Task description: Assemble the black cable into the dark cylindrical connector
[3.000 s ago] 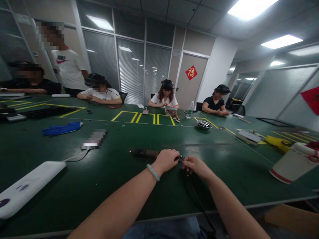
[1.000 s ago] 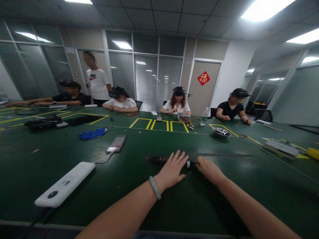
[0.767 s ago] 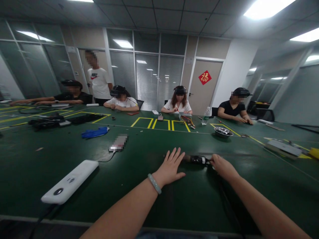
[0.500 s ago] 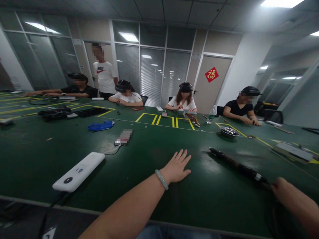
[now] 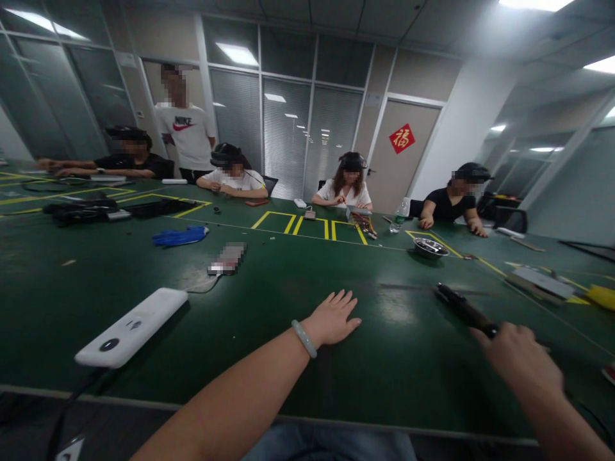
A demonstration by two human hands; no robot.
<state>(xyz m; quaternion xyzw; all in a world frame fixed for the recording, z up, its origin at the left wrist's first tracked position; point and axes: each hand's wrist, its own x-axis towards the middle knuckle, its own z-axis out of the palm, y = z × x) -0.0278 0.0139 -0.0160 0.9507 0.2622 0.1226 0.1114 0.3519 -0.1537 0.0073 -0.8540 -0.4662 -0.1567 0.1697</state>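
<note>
My left hand lies flat on the green table, palm down with its fingers spread, and holds nothing. A pale bangle circles that wrist. Over on the right, my right hand is wrapped around a long black electric screwdriver. The narrow tip points away from me, up and to the left. My fingers cover its rear part, and motion blurs the hand somewhat.
A white power bank is cabled to a phone on my left. Blue gloves, a metal bowl and a water bottle stand farther back. Several people sit across the table; one person stands behind.
My right hand has moved left and forward along the screwdriver, from its rear end to its body. The view has shifted slightly. My left hand stays flat on the table.
</note>
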